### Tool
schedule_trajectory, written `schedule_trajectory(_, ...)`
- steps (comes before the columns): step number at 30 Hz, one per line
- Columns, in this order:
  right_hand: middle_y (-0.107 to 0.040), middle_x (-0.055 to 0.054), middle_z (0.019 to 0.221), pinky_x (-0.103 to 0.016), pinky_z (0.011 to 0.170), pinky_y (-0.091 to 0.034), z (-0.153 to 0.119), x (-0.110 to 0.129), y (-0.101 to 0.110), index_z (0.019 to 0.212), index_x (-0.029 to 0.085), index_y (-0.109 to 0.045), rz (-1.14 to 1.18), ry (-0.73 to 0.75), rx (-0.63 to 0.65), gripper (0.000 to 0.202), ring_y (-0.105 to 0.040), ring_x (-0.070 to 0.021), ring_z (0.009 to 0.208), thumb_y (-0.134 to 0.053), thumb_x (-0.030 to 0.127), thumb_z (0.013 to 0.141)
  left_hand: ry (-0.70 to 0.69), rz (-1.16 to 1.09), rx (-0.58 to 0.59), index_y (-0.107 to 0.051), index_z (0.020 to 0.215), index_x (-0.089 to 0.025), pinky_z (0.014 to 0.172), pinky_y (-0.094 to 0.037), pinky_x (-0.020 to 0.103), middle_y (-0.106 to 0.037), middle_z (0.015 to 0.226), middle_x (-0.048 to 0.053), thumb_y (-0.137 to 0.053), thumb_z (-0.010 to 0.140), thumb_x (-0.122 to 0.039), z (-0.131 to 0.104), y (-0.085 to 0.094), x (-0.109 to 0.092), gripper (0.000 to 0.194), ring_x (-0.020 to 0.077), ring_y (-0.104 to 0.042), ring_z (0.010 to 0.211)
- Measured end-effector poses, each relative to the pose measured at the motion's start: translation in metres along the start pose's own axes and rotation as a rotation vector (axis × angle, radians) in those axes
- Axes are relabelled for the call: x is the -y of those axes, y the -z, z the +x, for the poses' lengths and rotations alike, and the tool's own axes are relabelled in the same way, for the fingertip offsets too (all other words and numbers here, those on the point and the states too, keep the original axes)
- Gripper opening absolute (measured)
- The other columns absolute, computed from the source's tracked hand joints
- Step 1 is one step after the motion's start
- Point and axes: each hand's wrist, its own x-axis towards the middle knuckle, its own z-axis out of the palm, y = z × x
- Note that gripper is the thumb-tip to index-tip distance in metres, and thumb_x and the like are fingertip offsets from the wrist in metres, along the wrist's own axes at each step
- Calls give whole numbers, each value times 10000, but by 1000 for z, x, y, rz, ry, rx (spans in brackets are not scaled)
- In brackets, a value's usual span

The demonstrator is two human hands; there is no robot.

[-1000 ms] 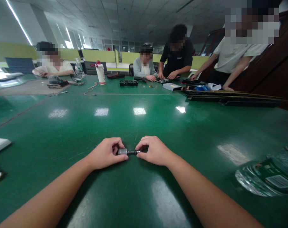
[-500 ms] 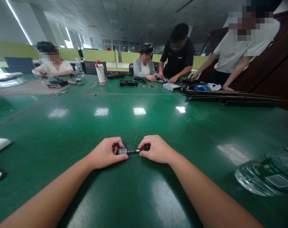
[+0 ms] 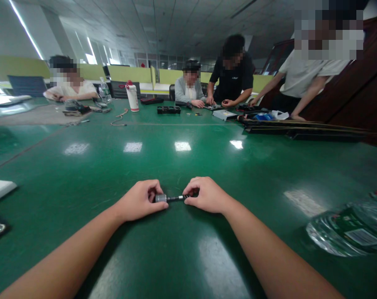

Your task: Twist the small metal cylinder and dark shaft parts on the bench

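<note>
A small tool-like object with a grey cylinder (image 3: 161,198) at its left end and a thin dark shaft (image 3: 175,198) lies level, just over or on the green table (image 3: 176,166). My left hand (image 3: 143,200) is closed round the grey cylinder, thumb in front and fingers behind. At the shaft's right end, my right hand (image 3: 205,195) pinches a small dark part between thumb and fingertips; its fingers partly hide that end. Between the two hands the shaft shows bare.
A clear water bottle (image 3: 350,232) lies at the right edge. White objects (image 3: 0,191) sit at the left edge. Farther back are a white flask (image 3: 132,97), a black part (image 3: 169,110), a silver box (image 3: 225,115) and long black strips (image 3: 303,129). Several people work there.
My right hand has shifted very slightly to the right along with the shaft end. My left hand keeps its hold. Across the table, a person in black has lifted one hand slightly.
</note>
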Motion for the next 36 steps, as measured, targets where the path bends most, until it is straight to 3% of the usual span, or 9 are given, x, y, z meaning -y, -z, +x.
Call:
schedule_trajectory(8,-703,-10,854,-263,764,-471,2,17,-20,1035,210,-724,150,102,-46,347,-622,-133,788,-724,87,711,-33,-5,2,-579,817,-164,524,-328,208,-515,621,-51,-738,726,-409,0,-2,3,306,117,-485,576)
schedule_trajectory(18,-709,-20,848,-264,750,-470,1,18,-20,970,199,-735,120,134,-29,254,-624,-142,786,-702,110,734,-71,-31,42,-607,842,-157,531,-343,213,-505,625,-45,-689,787,-453,-1,2,2,312,113,-470,576)
schedule_trajectory(36,-707,-24,830,-283,759,-435,0,20,-20,941,200,-740,33,183,-8,196,-600,-157,791,-696,164,754,-11,-10,27,-636,868,-158,520,-327,205,-496,592,-59,-745,712,-356,0,1,-3,275,110,-464,557)
